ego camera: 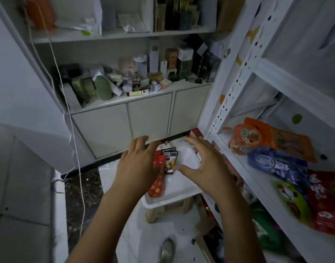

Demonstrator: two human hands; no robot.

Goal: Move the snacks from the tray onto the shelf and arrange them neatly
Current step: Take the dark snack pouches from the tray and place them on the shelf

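Red snack packet [156, 186] lies lengthwise near-to-far in tray [183, 186]; left hand [138, 166], right hand [208, 168] splayed.

The person's left hand [138, 164] and right hand [206, 164] are bare, with slim fingers and short nails as far as the dim picture lets one tell. Each runs into a bare forearm, the left forearm [109, 215] and the right forearm [237, 215], uncovered from the wrist to the lower edge of the view. Below them shows one shoe [167, 249], seen from above: pale grey with a faint sheen, narrow, with a rounded toe, too blurred to make out any fastening or marking.
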